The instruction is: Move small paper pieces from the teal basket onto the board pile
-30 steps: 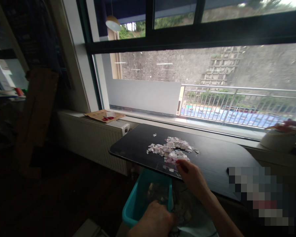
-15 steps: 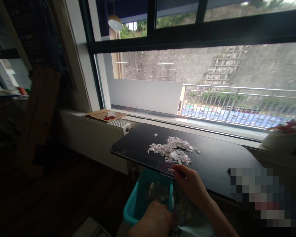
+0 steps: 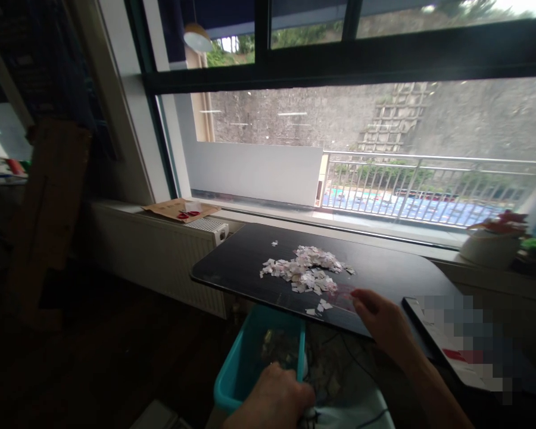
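My right hand [image 3: 382, 319] is over the front of the black table [image 3: 384, 256]. It pinches the edge of a clear, pink-tinted flat plastic piece [image 3: 343, 296], which lies low against the tabletop and is hard to make out. Beside that piece is a heap of small cut paper scraps [image 3: 310, 265], with a few loose scraps [image 3: 324, 305] near the front edge. Lower down, my left hand [image 3: 274, 390] is closed on the near rim of a teal plastic bin [image 3: 234, 363]; its fingertips are hidden. Dim scraps lie inside the bin, below the table edge.
A blurred-out flat item [image 3: 464, 351] lies at the table's right end. Brown paper [image 3: 161, 208] with red-handled scissors [image 3: 188, 214] rests above the radiator [image 3: 161, 256]. A white pot [image 3: 491, 247] stands on the sill. Cardboard [image 3: 49, 214] leans at left.
My right hand has moved right and inward from the table edge over the bin, carrying the plastic piece. Some loose scraps now show at the front edge. My left hand stays at the bin.
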`<state>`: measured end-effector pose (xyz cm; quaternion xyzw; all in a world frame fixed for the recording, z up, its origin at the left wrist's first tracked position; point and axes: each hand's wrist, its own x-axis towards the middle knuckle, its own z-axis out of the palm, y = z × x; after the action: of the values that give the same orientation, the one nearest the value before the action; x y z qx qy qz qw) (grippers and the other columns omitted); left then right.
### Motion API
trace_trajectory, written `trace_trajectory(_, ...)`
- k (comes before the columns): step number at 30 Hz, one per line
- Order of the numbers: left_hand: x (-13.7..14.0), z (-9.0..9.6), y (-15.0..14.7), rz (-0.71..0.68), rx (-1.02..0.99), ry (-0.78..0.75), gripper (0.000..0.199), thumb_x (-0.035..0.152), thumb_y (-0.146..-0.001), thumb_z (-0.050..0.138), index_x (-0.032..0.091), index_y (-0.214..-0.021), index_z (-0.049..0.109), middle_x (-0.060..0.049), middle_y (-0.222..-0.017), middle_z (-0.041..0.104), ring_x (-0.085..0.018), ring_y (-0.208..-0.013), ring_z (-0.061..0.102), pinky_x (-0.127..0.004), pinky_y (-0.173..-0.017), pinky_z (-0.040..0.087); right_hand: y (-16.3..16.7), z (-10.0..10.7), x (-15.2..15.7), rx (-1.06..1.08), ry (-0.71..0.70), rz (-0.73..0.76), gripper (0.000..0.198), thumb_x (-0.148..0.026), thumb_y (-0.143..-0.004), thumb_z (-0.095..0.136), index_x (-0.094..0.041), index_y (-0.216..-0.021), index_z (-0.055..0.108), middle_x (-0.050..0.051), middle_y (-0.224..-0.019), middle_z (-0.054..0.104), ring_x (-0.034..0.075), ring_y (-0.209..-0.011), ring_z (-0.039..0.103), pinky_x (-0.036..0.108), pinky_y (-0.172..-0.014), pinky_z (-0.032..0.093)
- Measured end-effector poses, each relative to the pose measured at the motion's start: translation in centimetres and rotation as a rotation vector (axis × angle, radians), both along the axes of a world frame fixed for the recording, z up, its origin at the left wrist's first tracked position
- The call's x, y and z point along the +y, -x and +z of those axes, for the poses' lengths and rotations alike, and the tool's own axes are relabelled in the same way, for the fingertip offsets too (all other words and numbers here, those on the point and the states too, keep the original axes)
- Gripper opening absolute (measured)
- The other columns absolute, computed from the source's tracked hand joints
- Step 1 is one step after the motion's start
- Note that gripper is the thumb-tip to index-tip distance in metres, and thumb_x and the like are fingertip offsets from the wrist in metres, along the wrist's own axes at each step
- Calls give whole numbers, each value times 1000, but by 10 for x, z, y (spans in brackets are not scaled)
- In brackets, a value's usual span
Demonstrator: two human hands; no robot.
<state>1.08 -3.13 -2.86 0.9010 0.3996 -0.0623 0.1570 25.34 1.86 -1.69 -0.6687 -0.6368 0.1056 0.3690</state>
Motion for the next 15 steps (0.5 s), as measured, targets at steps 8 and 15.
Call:
trace_trajectory(8, -1, 2, -1, 3, 12, 12, 19, 38, -79, 66, 21, -85, 72, -8, -89, 70, -30, -84, 64, -36, -75, 47, 3, -2, 0, 30, 10, 45, 33, -41, -82, 50, -21, -98, 71, 4, -85, 75, 22, -80, 70, 29, -70, 49)
trace_trajectory(15, -3, 7, 0, 36, -3, 36, 15, 32, -78, 68, 21, -89, 72, -8, -93, 70, -30, -88, 64, -35, -77, 45, 4, -1, -1, 13, 23, 65, 31, -40, -82, 51, -20, -94, 72, 5, -82, 75, 22, -76, 69, 29, -67, 48)
